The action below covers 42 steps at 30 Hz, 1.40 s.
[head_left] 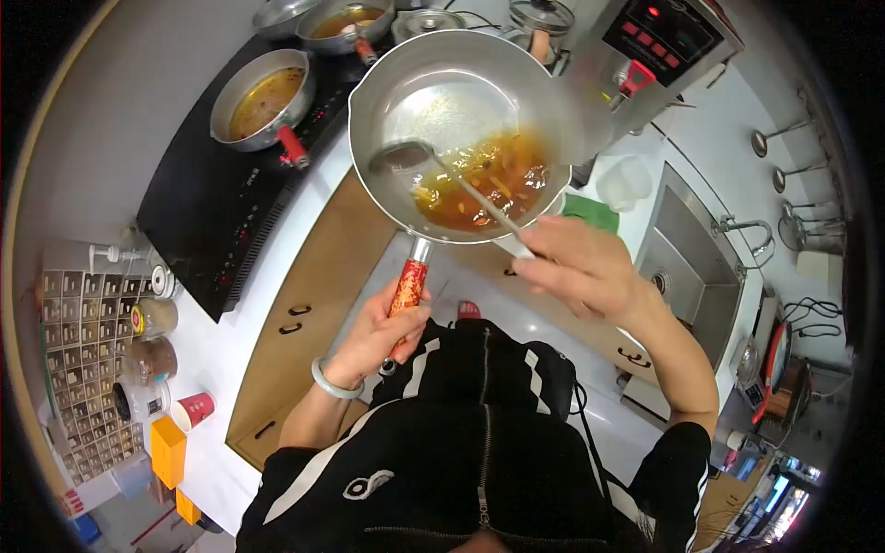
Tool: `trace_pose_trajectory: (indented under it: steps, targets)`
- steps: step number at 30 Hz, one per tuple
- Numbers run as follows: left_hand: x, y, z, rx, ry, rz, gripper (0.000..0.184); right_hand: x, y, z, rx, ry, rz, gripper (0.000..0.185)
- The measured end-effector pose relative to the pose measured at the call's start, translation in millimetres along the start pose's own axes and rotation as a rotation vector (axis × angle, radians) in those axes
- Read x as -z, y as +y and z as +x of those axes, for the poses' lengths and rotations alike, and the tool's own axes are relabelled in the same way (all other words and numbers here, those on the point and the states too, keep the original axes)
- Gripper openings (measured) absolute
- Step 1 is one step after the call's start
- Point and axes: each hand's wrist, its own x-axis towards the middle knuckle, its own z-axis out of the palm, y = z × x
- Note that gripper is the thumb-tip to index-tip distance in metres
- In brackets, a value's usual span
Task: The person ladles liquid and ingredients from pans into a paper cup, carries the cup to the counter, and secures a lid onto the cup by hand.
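Note:
My left hand (380, 334) is closed round the red patterned handle of a metal pan (369, 97), which is lifted in front of me and tilted. Amber liquid with small solid pieces (498, 184) pools toward the pan's lower right side. My right hand (576, 267) grips the light end of a metal ladle (475, 194). The ladle's bowl is inside the pan at the left, beside the liquid. A bracelet circles my left wrist.
Left, a black cooktop (207, 194) carries a red-handled pot (221, 124) with yellowish liquid, and more pots behind. A machine (659, 55) with a red tap stands at upper right. A sink (682, 267), jars (152, 359) and a red cup (195, 410) flank me.

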Motion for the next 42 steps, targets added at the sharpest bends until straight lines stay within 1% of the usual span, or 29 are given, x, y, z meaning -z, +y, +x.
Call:
trace_pose_trajectory:
  steps: [4, 6, 7, 9, 11, 13, 14, 15, 17, 18, 20, 21, 23, 25, 27, 33, 37, 40, 42]
  targets:
    - [-25, -9, 20, -0.009, 0.01, 0.003, 0.018, 32, 7, -45, -0.076, -0.062, 0.026, 0.033]
    - [-35, -10, 26, -0.011, 0.081, 0.04, 0.019, 43, 27, -57, -0.013, -0.021, -0.29, 0.033]
    - [-39, -10, 27, -0.007, 0.086, 0.043, 0.019, 48, 38, -60, -0.015, -0.017, -0.285, 0.033]
    - [-47, -8, 30, 0.0, 0.115, 0.053, 0.02, 57, 61, -63, 0.013, -0.081, -0.431, 0.034]
    - [-52, -9, 32, -0.001, 0.121, 0.046, 0.021, 52, 71, -73, 0.053, -0.098, -0.448, 0.033]
    - [-56, -8, 34, -0.002, 0.126, 0.034, 0.021, 43, 67, -82, 0.041, -0.084, -0.427, 0.032]
    - [-59, -9, 35, -0.002, 0.157, 0.035, 0.02, 40, 65, -88, -0.005, -0.064, -0.36, 0.028]
    - [-60, -9, 36, 0.0, 0.188, 0.035, 0.019, 39, 60, -91, -0.005, -0.067, -0.352, 0.028]
    - [-60, -11, 39, -0.003, 0.194, 0.016, 0.02, 38, 51, -95, -0.459, 0.049, -0.024, 0.018]
    - [-60, -12, 41, -0.01, 0.196, 0.003, 0.02, 33, 54, -93, -0.46, 0.047, -0.019, 0.018]
    - [-56, -15, 43, -0.01, 0.204, -0.003, 0.02, 19, 63, -85, -1.069, 0.528, 0.548, 0.019]
    - [-55, -17, 43, -0.014, 0.21, -0.008, 0.02, 17, 68, -82, -1.071, 0.526, 0.551, 0.019]
    - [-52, -19, 43, -0.01, 0.221, -0.023, 0.02, 14, 78, -75, -1.262, 0.649, 0.746, 0.028]
    - [-50, -20, 43, -0.006, 0.233, -0.039, 0.02, 9, 80, -73, -1.268, 0.642, 0.774, 0.029]
    - [-48, -22, 42, -0.003, 0.24, -0.027, 0.02, 9, 77, -67, -1.259, 0.583, 0.783, 0.028]
    - [-40, -30, 45, 0.013, 0.25, -0.047, 0.021, 16, 78, -63, -1.229, 0.545, 0.764, 0.026]
    - [-38, -30, 47, 0.019, 0.253, -0.039, 0.021, 28, 76, -68, -1.228, 0.586, 0.703, 0.027]
    - [-38, -30, 50, 0.018, 0.266, -0.029, 0.021, 40, 71, -69, -1.236, 0.598, 0.648, 0.025]
    - [-36, -31, 53, 0.011, 0.313, -0.026, 0.023, 45, 70, -74, -1.233, 0.619, 0.627, 0.026]
